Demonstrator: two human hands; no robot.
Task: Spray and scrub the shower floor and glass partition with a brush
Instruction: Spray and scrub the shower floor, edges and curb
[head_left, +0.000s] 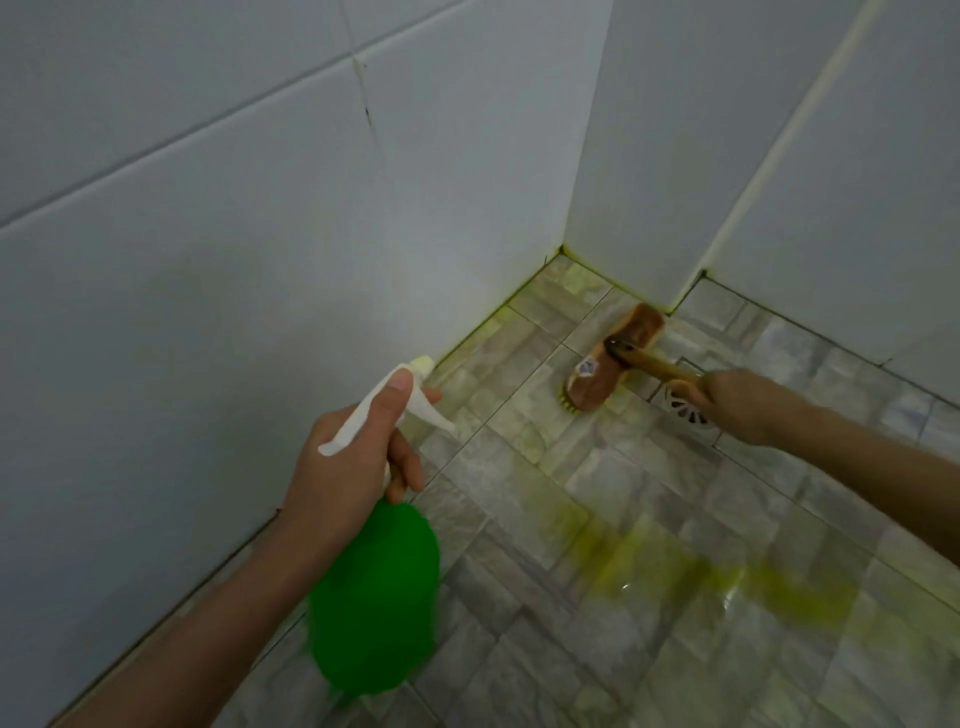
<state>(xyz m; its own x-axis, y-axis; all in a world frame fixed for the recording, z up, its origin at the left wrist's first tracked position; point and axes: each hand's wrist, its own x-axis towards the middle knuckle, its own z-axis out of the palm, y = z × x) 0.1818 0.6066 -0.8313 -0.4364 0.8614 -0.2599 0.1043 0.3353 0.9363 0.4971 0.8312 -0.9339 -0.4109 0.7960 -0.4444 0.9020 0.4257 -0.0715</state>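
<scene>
My left hand (345, 457) grips the white trigger head of a green spray bottle (376, 597), thumb on top, nozzle aimed toward the floor by the left wall. My right hand (737, 408) holds the wooden handle of a scrub brush (608, 364), whose wooden head with yellow bristles rests on the grey tiled shower floor (597, 519) near the far corner. Yellow-green cleaner lies in streaks on the floor at the right and along the wall joints. No glass partition is visible.
White tiled walls (260, 260) close in the left and back sides. A metal floor drain (685, 402) sits just under my right hand, beside the brush. The wet floor extends toward the lower right.
</scene>
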